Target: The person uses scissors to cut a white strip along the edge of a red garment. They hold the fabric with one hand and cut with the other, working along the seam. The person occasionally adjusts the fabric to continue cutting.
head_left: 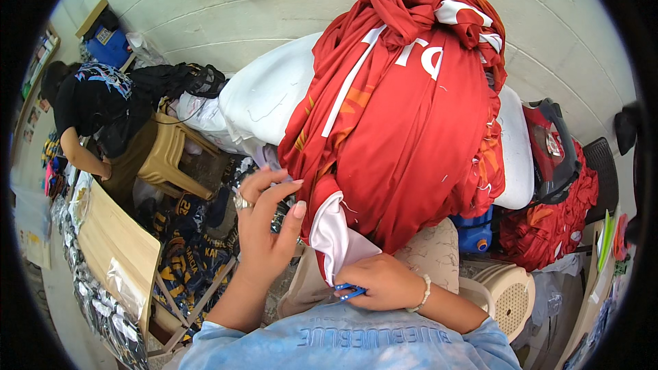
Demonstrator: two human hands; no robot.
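Observation:
A large heap of red fabric (418, 144) with white and orange parts rises in front of me. From its near edge a white satiny piece of cloth (336, 233) hangs down to my right hand (384, 282). That hand is closed around small blue thread snips (351, 292), close to my body. The cloth's lower tip meets its fingers; whether they also pinch it I cannot tell. My left hand (269, 226) is raised just left of the white piece, fingers bent and apart, holding nothing. A ring shows on one finger.
The heap lies over a white padded surface (267, 89) against the wall. Left, a person in black (103, 103) bends beside tan plastic chairs (175, 154). A wooden board (116, 240) stands nearer. Stacked beige stools (510, 294) and more red cloth (548, 226) are right.

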